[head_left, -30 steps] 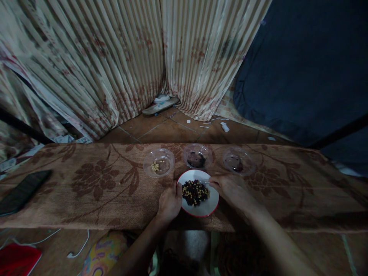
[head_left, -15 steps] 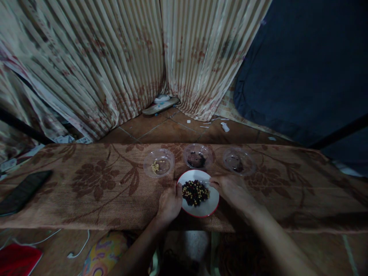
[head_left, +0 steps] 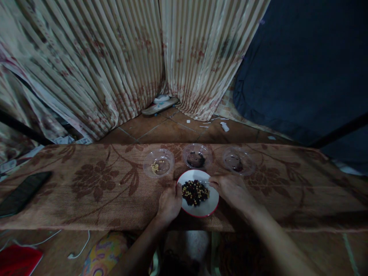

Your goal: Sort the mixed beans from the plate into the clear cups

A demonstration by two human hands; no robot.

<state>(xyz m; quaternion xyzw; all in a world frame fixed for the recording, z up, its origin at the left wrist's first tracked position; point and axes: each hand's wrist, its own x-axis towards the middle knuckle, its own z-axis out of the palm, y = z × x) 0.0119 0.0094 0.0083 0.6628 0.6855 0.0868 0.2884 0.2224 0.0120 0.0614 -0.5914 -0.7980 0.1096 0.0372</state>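
1. White plate (head_left: pixel 212 203) w/ red rim, lower ctr of frame, on brown flowered cloth (head_left: pixel 135 207); heap of dark & pale beans (head_left: pixel 195 193) on it.
2. L hand (head_left: pixel 169 203) at plate's left edge, pinching rim, thumb on top; can't see its fingers underneath from where I stand.
3. R hand (head_left: pixel 231 188) by plate's upper right, fingers pinching a clear utensil (head_left: pixel 204 181), far end at the heap; can't tell what type.
4. 3 clear bowls, approx. mid-frame, just above plate: left bowl (head_left: pixel 170 156) w/ pale beans, mid bowl (head_left: pixel 209 153) & right bowl (head_left: pixel 249 165) w/ dark bits.
5. Dark phone (head_left: pixel 25 191), far left, well apart.
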